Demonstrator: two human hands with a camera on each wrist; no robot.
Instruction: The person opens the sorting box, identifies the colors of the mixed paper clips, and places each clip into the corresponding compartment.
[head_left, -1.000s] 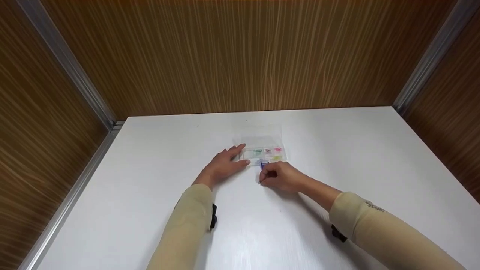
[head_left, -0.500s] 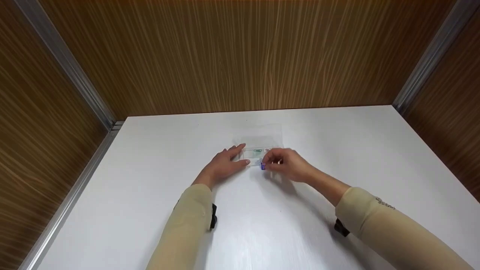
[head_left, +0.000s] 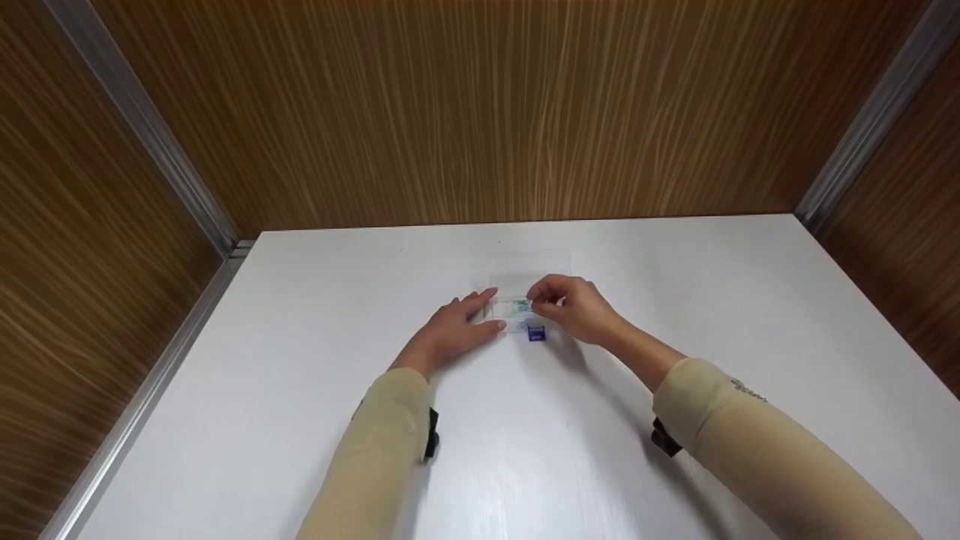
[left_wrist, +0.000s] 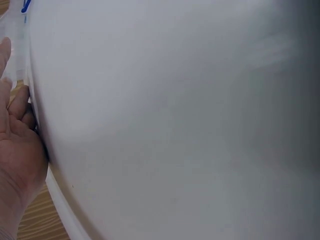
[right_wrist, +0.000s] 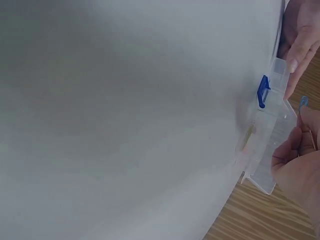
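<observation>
A clear compartment box (head_left: 504, 309) lies on the white table with its transparent lid (head_left: 551, 262) laid back. A blue latch (head_left: 537, 333) sits at its front edge. My left hand (head_left: 448, 332) rests at the box's left end, fingers extended, thumb and forefinger touching it. My right hand (head_left: 574, 307) is over the box, thumb and forefinger pinching a small light-blue wire loop (right_wrist: 303, 101), seemingly a paper clip. A small green item (head_left: 520, 302) lies in a back compartment. The right-hand compartments are hidden by my right hand in the head view.
The white table (head_left: 637, 450) extends around the box on all sides. Wood-grain panels (head_left: 480, 112) stand behind and at both sides, with metal strips at the corners. Dark wrist straps (head_left: 665, 437) show below the sleeves.
My right hand has moved away from the front edge, up and back over the box, uncovering the blue latch. My left hand stays at the box's left end.
</observation>
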